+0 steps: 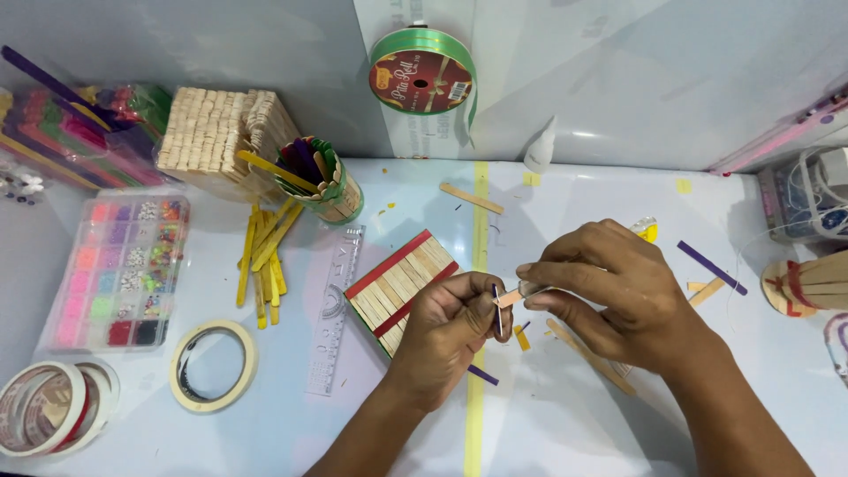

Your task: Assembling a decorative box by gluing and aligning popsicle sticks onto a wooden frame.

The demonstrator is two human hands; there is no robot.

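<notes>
Left hand [452,318] pinches a purple stick [496,309] upright. Right hand [609,283] grips a small tool [521,292] against it, above the stick panel [402,287] on the bench [574,415].

Short wooden stick piece [508,299], pinched midair

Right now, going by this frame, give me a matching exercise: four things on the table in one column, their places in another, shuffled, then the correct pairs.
Things:
1. ribbon spool
2. bead box
3. yellow sticks
4. stick panel

Places:
A. far left, above the tape rolls
B. just left of the left hand
C. against the back wall
D. loose, left of the clear ruler

Pairs: 1-C, 2-A, 3-D, 4-B
</notes>
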